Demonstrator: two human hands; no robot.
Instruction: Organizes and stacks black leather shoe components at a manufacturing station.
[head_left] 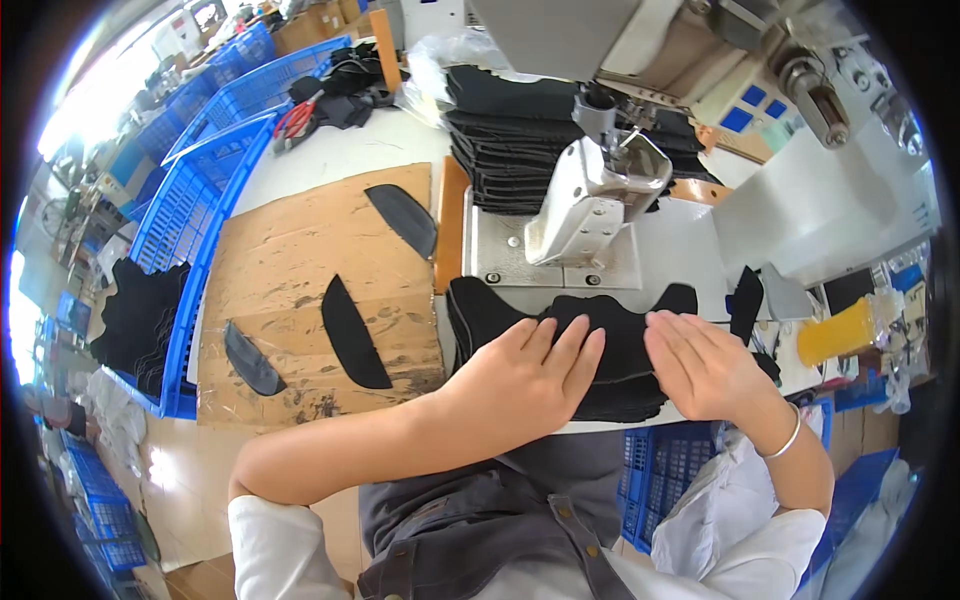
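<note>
A stack of black cut fabric pieces [620, 335] with curved edges lies at the table's front edge, below the sewing machine [590, 200]. My left hand [535, 375] rests across its left part, palm down, with the fingers stretched out. On the right part lies my right hand [705, 365], its fingers straight and flat on the cloth. The thumbs of both hands are hidden. Left of the stack, a black curved fabric piece [352, 335] and two grey curved pieces, one upper [403, 220] and one lower [252, 358], lie on a cardboard sheet [290, 250].
Behind the machine's arm sits a tall pile of black fabric [490, 150]. Blue crates [215, 200] line the left side, one holding black cloth [140, 320]. Red-handled scissors [297, 118] lie at the back left. A yellow thread cone [838, 335] stands at the right.
</note>
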